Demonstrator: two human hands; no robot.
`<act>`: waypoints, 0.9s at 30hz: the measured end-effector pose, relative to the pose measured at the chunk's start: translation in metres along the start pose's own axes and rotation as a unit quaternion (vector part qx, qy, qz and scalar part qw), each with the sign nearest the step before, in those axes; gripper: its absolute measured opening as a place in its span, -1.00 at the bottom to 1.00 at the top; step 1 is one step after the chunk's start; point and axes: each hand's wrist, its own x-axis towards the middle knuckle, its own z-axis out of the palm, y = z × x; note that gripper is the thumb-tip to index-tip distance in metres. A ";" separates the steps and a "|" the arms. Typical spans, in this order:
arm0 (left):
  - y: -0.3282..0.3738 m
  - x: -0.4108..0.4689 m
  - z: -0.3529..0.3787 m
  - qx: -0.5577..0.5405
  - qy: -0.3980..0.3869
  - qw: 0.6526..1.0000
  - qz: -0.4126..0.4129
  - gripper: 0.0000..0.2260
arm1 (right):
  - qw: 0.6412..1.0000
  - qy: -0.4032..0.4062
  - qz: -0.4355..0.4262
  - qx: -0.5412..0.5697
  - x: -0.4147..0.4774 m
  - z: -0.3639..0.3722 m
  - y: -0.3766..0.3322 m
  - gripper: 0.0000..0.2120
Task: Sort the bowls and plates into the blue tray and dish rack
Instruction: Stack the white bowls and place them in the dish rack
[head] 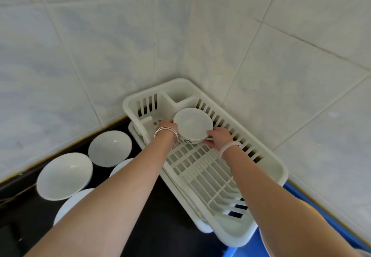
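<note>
A white bowl (pixel 192 124) is held inside the far end of the white dish rack (pixel 267 162), just above its slatted floor. My left hand (pixel 167 126) grips the bowl's left side and my right hand (pixel 217 137) grips its right side and base. On the black counter to the left lie several white bowls and plates, among them one plate (pixel 110 148) near the wall and a larger plate (pixel 64 175) in front of it. Two more are partly hidden under my left forearm. A strip of the blue tray (pixel 297 194) shows at the lower right.
The rack stands in the corner where two tiled walls (pixel 100 56) meet, on a black counter (pixel 164 226). The rack has a cutlery compartment (pixel 178 94) at its far end and upright plate slots in its middle. A rounded pale object edge shows at the bottom right, over the blue tray.
</note>
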 end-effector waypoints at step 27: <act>0.000 -0.115 -0.069 0.008 -0.019 0.995 0.102 -0.66 | 0.984 0.002 -0.147 -0.099 -0.130 0.031 -0.012 -0.77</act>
